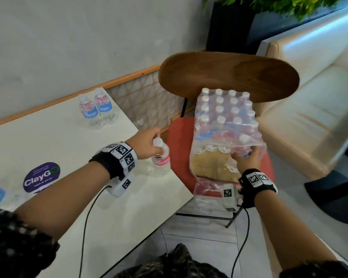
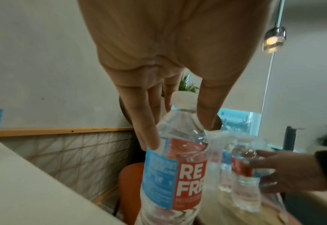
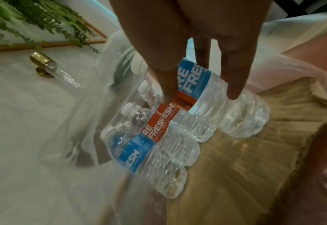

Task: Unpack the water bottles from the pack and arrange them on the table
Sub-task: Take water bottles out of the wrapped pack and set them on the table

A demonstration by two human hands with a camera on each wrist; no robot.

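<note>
A shrink-wrapped pack of water bottles (image 1: 225,121) stands on a red chair seat (image 1: 179,153), its near end torn open over a cardboard tray (image 1: 211,167). My left hand (image 1: 147,145) grips a clear bottle with a red and blue label (image 1: 161,157) (image 2: 175,172) by its shoulder, over the table's right edge. My right hand (image 1: 246,159) reaches into the open end and holds a bottle (image 1: 241,152) (image 3: 222,97) inside the wrap, fingers round its label. Two bottles (image 1: 97,108) stand upright at the table's far corner.
The white table (image 1: 58,149) carries a purple sticker (image 1: 41,177). A wooden chair back (image 1: 229,77) rises behind the pack. A beige sofa (image 1: 313,117) lies to the right. Loose torn wrap (image 1: 207,189) hangs off the seat's front. Cables trail from both wrists.
</note>
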